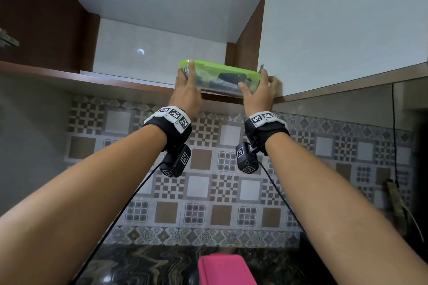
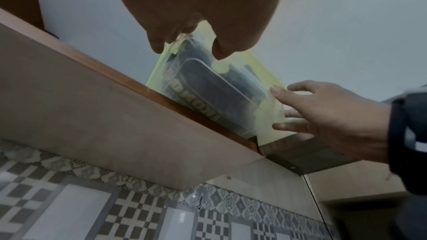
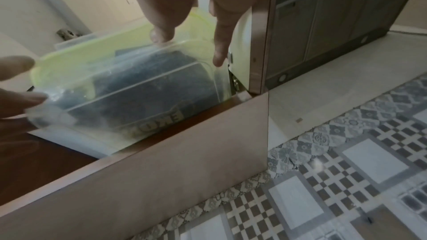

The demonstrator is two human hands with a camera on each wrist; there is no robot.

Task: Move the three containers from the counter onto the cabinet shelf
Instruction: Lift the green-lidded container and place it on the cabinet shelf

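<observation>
nearest us in the head view, a pink container (image 1: 225, 269) sits on the dark marbled counter (image 1: 143, 266), not yet moved. a third container we cannot find in any view.

further out, the left hand (image 1: 186, 92) and right hand (image 1: 259, 93) hold the green-lidded container (image 1: 218, 77) by its two short ends at the front lip of the cabinet shelf (image 1: 129, 84). fingers of both hands are spread and fairly straight, pressing the end walls inward rather than curling under; left fingertips (image 1: 191, 63) reach the lid rim.

judgement: the step in hand is seating it. we would keep even pressure from both ends, slide it level and straight back until the whole base rests on the board, and only then let go. the right end runs close to the cabinet side panel (image 1: 245, 39), so we would bias slightly left.

the right wrist view shows the clear base still overhanging the shelf edge, dark contents inside, and a hinge (image 3: 232, 68) just beside the right fingers (image 3: 220, 43); the head view hides these.
</observation>
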